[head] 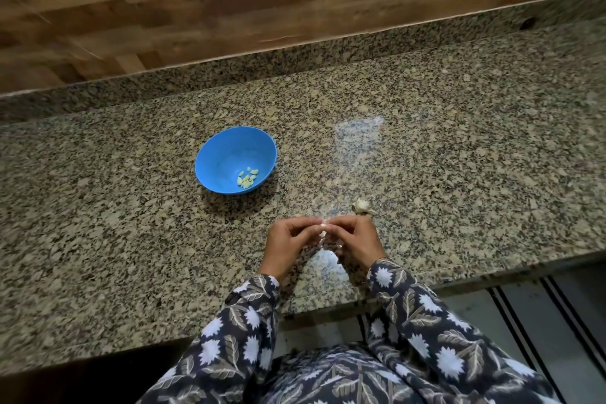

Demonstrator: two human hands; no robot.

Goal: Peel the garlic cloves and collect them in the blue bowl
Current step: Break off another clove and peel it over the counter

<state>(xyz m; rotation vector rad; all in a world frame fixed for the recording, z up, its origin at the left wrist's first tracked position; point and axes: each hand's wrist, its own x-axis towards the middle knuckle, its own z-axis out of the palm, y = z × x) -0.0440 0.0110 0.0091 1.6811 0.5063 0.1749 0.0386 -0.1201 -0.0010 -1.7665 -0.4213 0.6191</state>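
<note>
Grip of left hand (288, 239) and right hand (352, 239) pinching one garlic clove (323, 230); best nicked by thumbnail, then peeled lengthwise.

Dark blue sleeves (244, 331) had white flowers and grey leaves, top (344, 377) matched, left hand (288, 241) and right hand (355, 241) were bare

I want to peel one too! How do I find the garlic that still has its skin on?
Look at the speckled granite counter, then find the person's right hand near its front edge. Just beyond that hand's knuckles lies a partial garlic bulb. It is whitish and papery, lying on bare stone, unlike the small yellowish peeled cloves inside the blue bowl.
</note>
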